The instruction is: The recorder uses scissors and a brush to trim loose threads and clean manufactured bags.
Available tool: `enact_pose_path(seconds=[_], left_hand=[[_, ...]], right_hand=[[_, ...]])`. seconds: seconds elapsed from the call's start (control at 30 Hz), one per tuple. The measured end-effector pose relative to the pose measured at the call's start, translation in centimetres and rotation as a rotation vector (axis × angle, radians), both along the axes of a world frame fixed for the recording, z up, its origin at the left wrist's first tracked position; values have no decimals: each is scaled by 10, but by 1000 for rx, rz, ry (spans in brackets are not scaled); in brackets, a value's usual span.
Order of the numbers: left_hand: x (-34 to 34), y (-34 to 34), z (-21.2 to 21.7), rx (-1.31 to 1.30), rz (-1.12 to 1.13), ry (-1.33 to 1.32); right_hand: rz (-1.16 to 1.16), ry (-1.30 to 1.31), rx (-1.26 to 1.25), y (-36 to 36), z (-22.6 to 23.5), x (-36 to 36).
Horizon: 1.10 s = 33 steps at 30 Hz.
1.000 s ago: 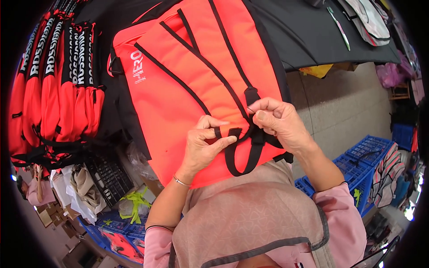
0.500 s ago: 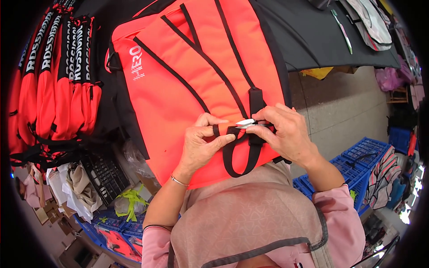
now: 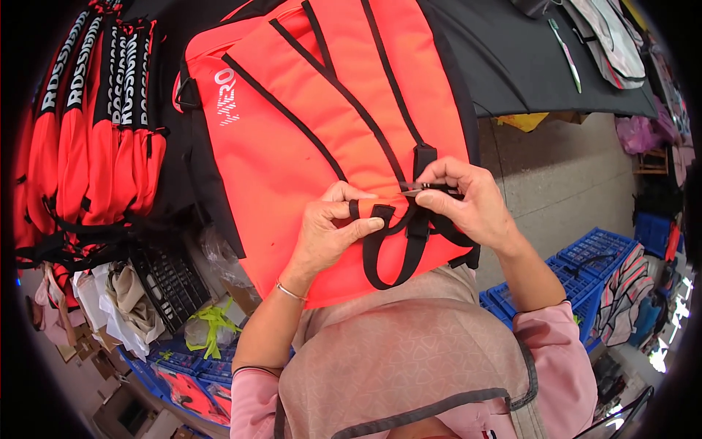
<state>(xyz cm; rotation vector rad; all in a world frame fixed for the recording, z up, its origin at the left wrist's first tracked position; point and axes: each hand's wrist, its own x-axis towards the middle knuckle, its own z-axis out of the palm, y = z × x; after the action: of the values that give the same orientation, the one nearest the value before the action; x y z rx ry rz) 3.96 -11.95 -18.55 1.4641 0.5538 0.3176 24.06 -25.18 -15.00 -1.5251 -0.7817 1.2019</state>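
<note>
A bright coral-red backpack (image 3: pixel 292 212) with black-edged shoulder straps lies in front of me, its strap side up. My left hand (image 3: pixel 327 228) is closed on the orange strap end (image 3: pixel 369 209), pinching it between thumb and fingers near the bag's lower edge. A black webbing loop (image 3: pixel 374 263) hangs below that grip. My right hand (image 3: pixel 472 205) holds small thread snips (image 3: pixel 411 193), their metal blades pointing left toward the strap end. The blades are apart from the pinched fabric's near edge, though any thread there is too fine to see. A black strap buckle (image 3: pixel 424 155) lies just above.
Several red bags (image 3: pixel 95 168) hang in a row at the left. On the black-covered table (image 3: pixel 482 58) lie a toothbrush (image 3: pixel 564 55) and a grey bag (image 3: pixel 607 44). Blue crates (image 3: pixel 592 252) stand at the right; a black crate (image 3: pixel 172 285) is at the lower left.
My right hand has drawn slightly up and to the right with the snips, whose blades have turned and lifted off the strap end. My left hand keeps its pinch.
</note>
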Motion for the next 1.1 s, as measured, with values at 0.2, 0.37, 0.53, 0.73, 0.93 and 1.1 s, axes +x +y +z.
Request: enact_pose_path(seconds=[0.2,0.37,0.53,0.73,0.93,1.1], left_hand=[[5,0,2,-91,40,9],[8,-1,3,-121,69,34],[11,2,6,-163,87,39],[8,2,3,-147,95,16],[8,0,-1,-97,88,36],[9,-2,-1,-132,106,30]], right_hand=[[58,-882,380,-2,-8,-23],[48,-1209,569,8,-17,-25],[156,-624,422,-2,-10,-20],[856,-20,134,-26,12,21],[36,-681,212,-13,20,-15],[-59,-1233,336,5,-3,-17]])
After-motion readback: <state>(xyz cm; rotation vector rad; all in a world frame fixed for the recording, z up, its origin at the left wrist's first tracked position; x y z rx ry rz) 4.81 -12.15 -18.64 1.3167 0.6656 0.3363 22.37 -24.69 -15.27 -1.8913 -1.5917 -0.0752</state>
